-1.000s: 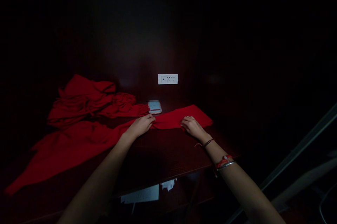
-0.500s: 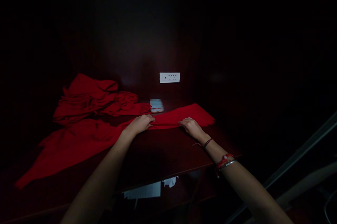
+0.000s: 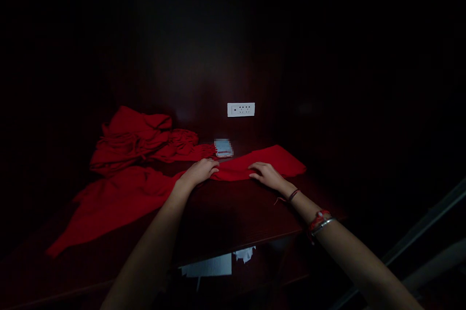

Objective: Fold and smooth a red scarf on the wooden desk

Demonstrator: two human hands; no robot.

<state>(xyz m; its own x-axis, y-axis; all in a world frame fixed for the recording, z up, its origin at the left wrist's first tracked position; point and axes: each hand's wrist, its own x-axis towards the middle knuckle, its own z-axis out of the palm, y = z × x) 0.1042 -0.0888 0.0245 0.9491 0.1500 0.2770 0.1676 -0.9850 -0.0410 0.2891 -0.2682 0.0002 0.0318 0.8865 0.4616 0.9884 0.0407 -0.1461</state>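
A long red scarf (image 3: pixel 145 188) lies spread across a dark wooden desk (image 3: pixel 233 213). Its right end is folded over into a flat strip (image 3: pixel 276 162). My left hand (image 3: pixel 200 172) rests on the near edge of that strip, with the fingers curled onto the cloth. My right hand (image 3: pixel 265 174) lies on the same edge a little further right, fingers stretched flat on the fabric. Several bracelets circle my right wrist (image 3: pixel 318 220). The room is very dark.
A second bunched red scarf (image 3: pixel 134 138) with fringes lies at the back left. A small phone (image 3: pixel 223 148) sits by the wall under a white socket plate (image 3: pixel 241 109). White papers (image 3: pixel 211 266) show on a shelf beneath the desk's front edge.
The camera view has shifted a little to the left, so everything sits further right in the picture. My right hand's fingers have flattened out on the folded strip. My left hand stays in place.
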